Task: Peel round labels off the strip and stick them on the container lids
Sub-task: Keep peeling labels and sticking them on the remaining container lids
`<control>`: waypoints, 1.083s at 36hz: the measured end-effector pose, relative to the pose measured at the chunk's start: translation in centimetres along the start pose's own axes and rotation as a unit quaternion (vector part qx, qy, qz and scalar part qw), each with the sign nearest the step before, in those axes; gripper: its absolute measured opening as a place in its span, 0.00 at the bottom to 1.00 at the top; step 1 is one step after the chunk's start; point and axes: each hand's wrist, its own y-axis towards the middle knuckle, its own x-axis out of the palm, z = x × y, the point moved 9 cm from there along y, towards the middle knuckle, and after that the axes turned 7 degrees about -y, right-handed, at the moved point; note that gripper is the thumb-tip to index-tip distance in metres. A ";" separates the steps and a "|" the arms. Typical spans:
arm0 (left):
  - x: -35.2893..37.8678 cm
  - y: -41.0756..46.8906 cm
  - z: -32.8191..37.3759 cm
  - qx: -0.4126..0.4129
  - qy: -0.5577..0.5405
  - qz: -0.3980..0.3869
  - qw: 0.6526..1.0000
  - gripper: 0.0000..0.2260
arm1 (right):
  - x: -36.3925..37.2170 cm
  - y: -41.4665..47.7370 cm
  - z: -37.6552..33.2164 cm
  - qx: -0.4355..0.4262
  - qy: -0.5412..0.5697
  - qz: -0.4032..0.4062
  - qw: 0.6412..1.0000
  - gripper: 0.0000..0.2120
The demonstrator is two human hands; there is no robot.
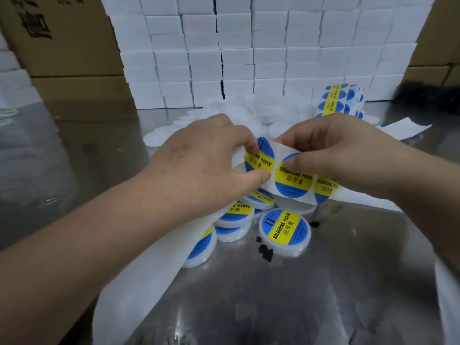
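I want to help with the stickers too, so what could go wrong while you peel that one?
The left hand pinches the partly peeled label by its edge while the right hand holds the strip; the label might curl and stick to itself. Black crumbs lie on the table beside a labelled container; they could catch on the glue. The empty backing paper drapes over finished containers and might drag them.

Stacked white boxes (249, 58), brown cartons (69, 46), metal table (286, 295), perhaps black debris (265, 252)
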 end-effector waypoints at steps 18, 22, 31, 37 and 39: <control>0.6 -0.5 0.6 0.019 -0.004 -0.016 1.000 0.15 | 1.0 -0.2 -1.7 -0.091 -0.058 0.003 0.994 0.08; 0.3 -0.3 0.2 0.014 -0.019 -0.004 1.000 0.19 | 0.7 -0.2 -1.6 -0.090 -0.058 0.017 0.994 0.09; -2.2 0.4 -3.0 -0.055 -0.071 0.105 0.990 0.08 | -0.3 0.3 -0.2 -0.041 -0.040 0.050 0.997 0.10; -4.2 0.4 -5.5 -0.093 -0.137 0.218 0.962 0.08 | -1.6 0.5 0.1 -0.069 -0.007 0.116 0.991 0.17; -4.3 0.4 -6.0 -0.101 -0.158 0.228 0.955 0.10 | -2.1 0.3 -0.3 -0.092 -0.044 0.153 0.983 0.19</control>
